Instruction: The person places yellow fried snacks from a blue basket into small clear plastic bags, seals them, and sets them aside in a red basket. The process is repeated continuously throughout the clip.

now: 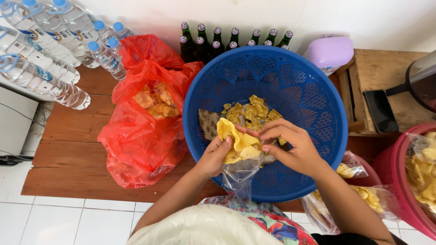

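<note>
You were looking down on a low brown plank table (72,149) set against a plain white wall (318,18). Beneath it lay a white tiled floor (54,222) (grey grout lines showed clearly). A wooden crate (386,77) stood to the right, and the light was soft and even.

Left hand (213,156) and right hand (290,147) gripping yellow crackers (238,143), blue basket (313,95)
</note>
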